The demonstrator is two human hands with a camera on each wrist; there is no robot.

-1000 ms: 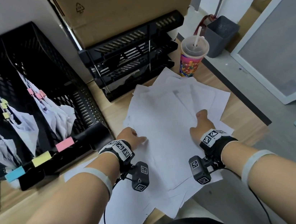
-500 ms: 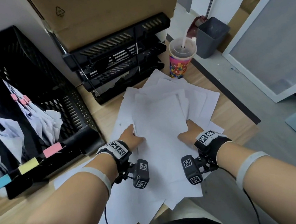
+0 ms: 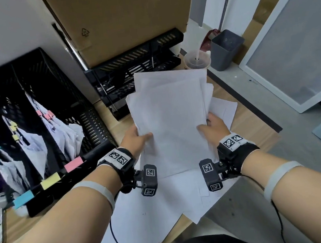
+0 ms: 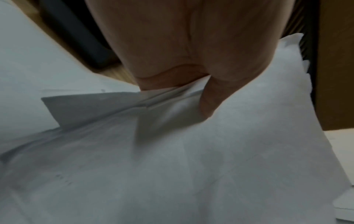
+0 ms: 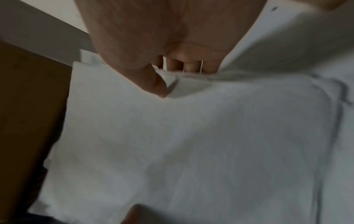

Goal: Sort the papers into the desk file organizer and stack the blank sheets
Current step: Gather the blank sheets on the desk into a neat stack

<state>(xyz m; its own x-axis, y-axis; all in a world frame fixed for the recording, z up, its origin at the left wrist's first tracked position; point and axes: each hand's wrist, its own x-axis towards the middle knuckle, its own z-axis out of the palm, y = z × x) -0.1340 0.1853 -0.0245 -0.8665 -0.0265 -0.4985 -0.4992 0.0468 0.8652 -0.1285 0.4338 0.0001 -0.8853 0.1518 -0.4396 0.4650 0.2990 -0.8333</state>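
Holding a sheaf of blank sheets [image 3: 171, 124] mid-frame above the desk [image 3: 243, 122], left hand [image 3: 135, 140] grips its left edge, right hand [image 3: 214, 127] its right, thumbs on top. More loose sheets [image 3: 157, 209] lie underneath. Desk file organizer [image 3: 32, 117] at frame left, black tray rack [image 3: 134, 71] above centre.

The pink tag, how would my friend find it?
Find the big black file organizer left of the hands. Along its front rail sit three coloured tags. The pink tag is nearest the left hand; the others are yellow and blue.
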